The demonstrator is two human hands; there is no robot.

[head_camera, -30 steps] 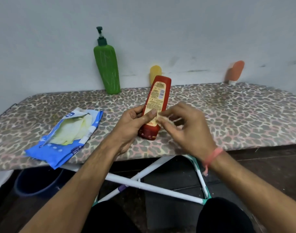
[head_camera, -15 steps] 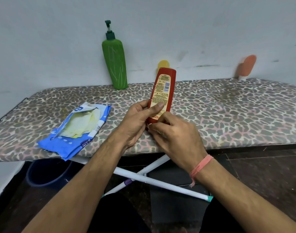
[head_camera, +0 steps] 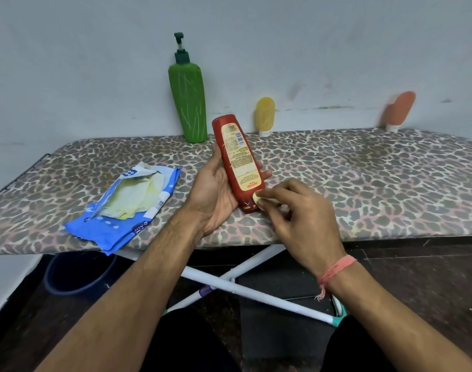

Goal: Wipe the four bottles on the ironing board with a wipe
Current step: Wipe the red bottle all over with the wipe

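My left hand (head_camera: pixel 214 191) holds a red bottle (head_camera: pixel 236 157) with a yellow label, cap end toward me, above the leopard-print ironing board (head_camera: pixel 363 178). My right hand (head_camera: pixel 301 221) pinches a small folded pale yellow wipe (head_camera: pixel 257 197) and presses it against the bottle's lower right side. A tall green pump bottle (head_camera: pixel 188 100) stands at the back by the wall. A small yellow bottle (head_camera: pixel 265 116) stands to its right, cap down. An orange bottle (head_camera: pixel 399 110) leans on the wall at the far right.
An open blue wipes pack (head_camera: pixel 116 226) with pale yellow wipes showing lies on the board's left part. Under the board are white crossed legs (head_camera: pixel 245 287) and a dark blue bucket (head_camera: pixel 74 272) on the floor at left. A grey wall rises behind the board.
The red bottle has tilted so its label faces up and its top leans left. My right hand moved from the bottle's lower end to its right side with the wipe.
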